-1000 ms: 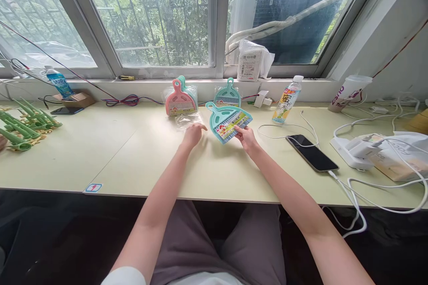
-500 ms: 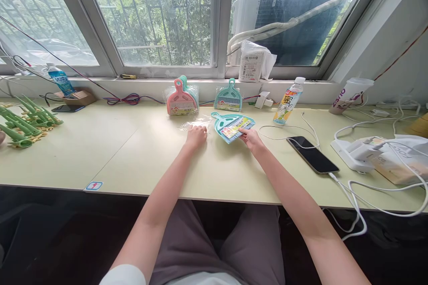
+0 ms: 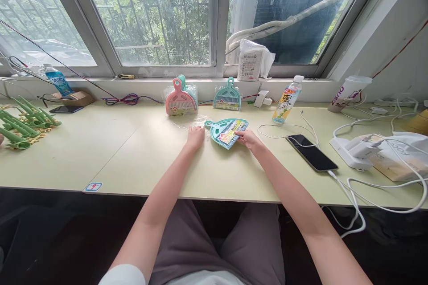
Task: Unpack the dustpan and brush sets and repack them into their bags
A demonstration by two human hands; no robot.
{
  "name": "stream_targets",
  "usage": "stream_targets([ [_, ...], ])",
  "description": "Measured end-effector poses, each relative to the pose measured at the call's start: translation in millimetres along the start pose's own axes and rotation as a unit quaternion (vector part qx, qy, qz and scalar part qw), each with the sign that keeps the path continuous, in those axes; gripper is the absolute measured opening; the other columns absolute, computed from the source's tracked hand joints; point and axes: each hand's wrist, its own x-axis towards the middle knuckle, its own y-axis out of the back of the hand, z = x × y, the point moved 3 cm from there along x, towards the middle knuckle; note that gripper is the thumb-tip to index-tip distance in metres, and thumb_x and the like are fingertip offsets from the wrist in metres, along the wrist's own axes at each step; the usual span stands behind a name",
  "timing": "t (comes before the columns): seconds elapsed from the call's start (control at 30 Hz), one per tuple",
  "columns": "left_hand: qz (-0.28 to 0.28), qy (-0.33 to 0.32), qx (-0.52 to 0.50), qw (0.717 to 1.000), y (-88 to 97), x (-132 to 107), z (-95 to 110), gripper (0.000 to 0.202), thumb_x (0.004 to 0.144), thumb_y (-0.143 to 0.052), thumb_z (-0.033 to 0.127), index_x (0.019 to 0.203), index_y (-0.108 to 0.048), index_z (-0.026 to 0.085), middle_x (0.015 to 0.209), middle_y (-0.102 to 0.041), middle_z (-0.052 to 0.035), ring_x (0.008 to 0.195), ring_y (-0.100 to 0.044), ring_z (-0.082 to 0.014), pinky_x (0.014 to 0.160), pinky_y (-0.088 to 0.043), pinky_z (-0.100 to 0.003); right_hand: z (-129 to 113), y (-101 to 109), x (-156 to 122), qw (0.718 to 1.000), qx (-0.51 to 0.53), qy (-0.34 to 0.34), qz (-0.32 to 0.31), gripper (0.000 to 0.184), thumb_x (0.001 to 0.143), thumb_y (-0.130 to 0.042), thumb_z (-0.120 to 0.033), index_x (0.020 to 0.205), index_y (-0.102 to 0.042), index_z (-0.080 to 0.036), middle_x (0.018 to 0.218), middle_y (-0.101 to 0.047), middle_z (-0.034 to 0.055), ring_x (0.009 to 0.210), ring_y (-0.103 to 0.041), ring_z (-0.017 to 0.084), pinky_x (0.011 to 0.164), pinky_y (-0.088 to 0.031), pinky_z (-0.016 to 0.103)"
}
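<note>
My right hand (image 3: 248, 138) grips the wide lower edge of a teal dustpan (image 3: 219, 130), which has a brush nested in it and a printed label card. The dustpan tilts just above the table, its handle pointing left towards my left hand (image 3: 196, 136). The fingers of my left hand are closed on the edge of a clear plastic bag (image 3: 198, 120), which lies crumpled behind the hand. The handle tip is right at the bag's opening; whether it is inside I cannot tell. Beyond stand bagged pink and teal dustpans (image 3: 181, 99) and a bagged teal dustpan set (image 3: 228, 96).
To the right are a drink bottle (image 3: 288, 99), a phone (image 3: 312, 153) on a white cable, a power strip (image 3: 351, 153) and a cup (image 3: 349, 93). Green plastic parts (image 3: 25, 127) lie at the far left, with fingertips at the frame's edge. A cable bundle (image 3: 123, 99) runs along the wall.
My right hand has moved the dustpan left and slightly nearer, turning it so the handle meets the plastic bag by my left hand. My left hand has barely moved.
</note>
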Motion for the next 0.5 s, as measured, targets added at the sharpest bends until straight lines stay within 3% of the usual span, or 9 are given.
stream_targets([
  [0.1, 0.002, -0.003, -0.027, 1.0, 1.9, -1, -2, 0.051, 0.082, -0.039, 0.002, 0.125, -0.06, 0.019, 0.123, -0.06, -0.0126, 0.116, -0.053, -0.025, 0.105, -0.036, -0.041, 1, 0, 2, 1.0, -0.004, 0.007, -0.004, 0.016, 0.074, -0.063, 0.0, 0.085, -0.064, -0.012, 0.086, -0.073, 0.0092, 0.081, -0.071, 0.019, 0.072, -0.062, 0.029],
  [0.2, 0.0, 0.01, -0.024, 1.0, 4.7, -2, -5, 0.041, 0.082, -0.039, 0.001, 0.107, -0.068, 0.016, 0.113, -0.062, -0.0135, 0.11, -0.055, -0.0246, 0.091, -0.046, -0.034, 1, -1, 2, 1.0, -0.011, 0.01, -0.005, 0.016, 0.074, -0.064, 0.0, 0.085, -0.064, -0.012, 0.088, -0.073, 0.0098, 0.082, -0.072, 0.02, 0.076, -0.062, 0.032],
  [0.3, 0.023, 0.049, 0.003, 0.999, 9.6, -1, -9, 0.039, 0.081, -0.036, -0.002, 0.097, -0.069, 0.013, 0.109, -0.061, -0.0159, 0.109, -0.054, -0.0265, 0.086, -0.049, -0.034, 2, -2, 0, 1.0, -0.018, 0.011, -0.005, 0.014, 0.074, -0.064, 0.0, 0.083, -0.065, -0.01, 0.087, -0.073, 0.0102, 0.081, -0.072, 0.02, 0.077, -0.062, 0.032],
  [0.5, 0.093, 0.074, -0.004, 0.993, 19.2, 0, -13, 0.051, 0.072, -0.035, -0.009, 0.108, -0.065, 0.011, 0.118, -0.057, -0.0164, 0.116, -0.049, -0.0275, 0.089, -0.05, -0.034, 0, -5, -3, 0.999, -0.023, 0.022, -0.005, 0.012, 0.075, -0.064, -0.001, 0.083, -0.065, -0.01, 0.087, -0.074, 0.0094, 0.076, -0.072, 0.018, 0.074, -0.061, 0.029],
])
